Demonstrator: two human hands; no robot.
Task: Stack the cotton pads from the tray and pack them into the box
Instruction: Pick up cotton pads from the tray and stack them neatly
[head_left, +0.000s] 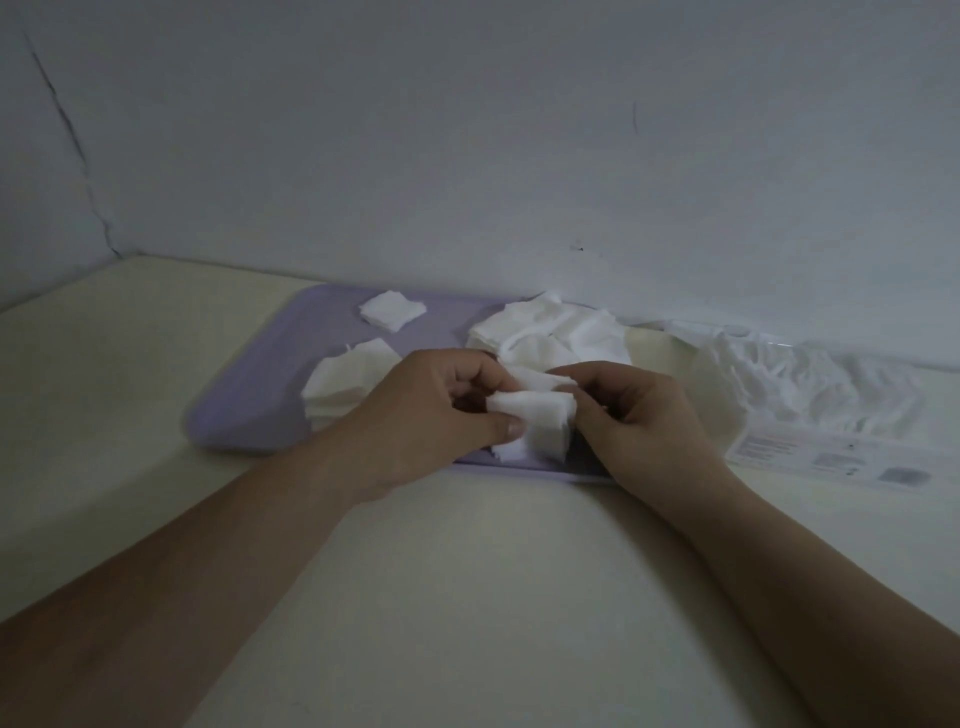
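Barely started imo: left hand (447, 410) and right hand (639, 415) both pinching a small bunch of white square cotton pads (535, 415) over the lilac plastic tray (244, 415), loose pads still scattered, nothing boxed.

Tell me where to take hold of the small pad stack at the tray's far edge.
The small stack lies flat and alone on the tray, nothing touching it. Come from above and pinch its near and far edges, squeezing lightly since the layers sit slightly fanned. The left hand is nearer, though it and the right hand hold pads.
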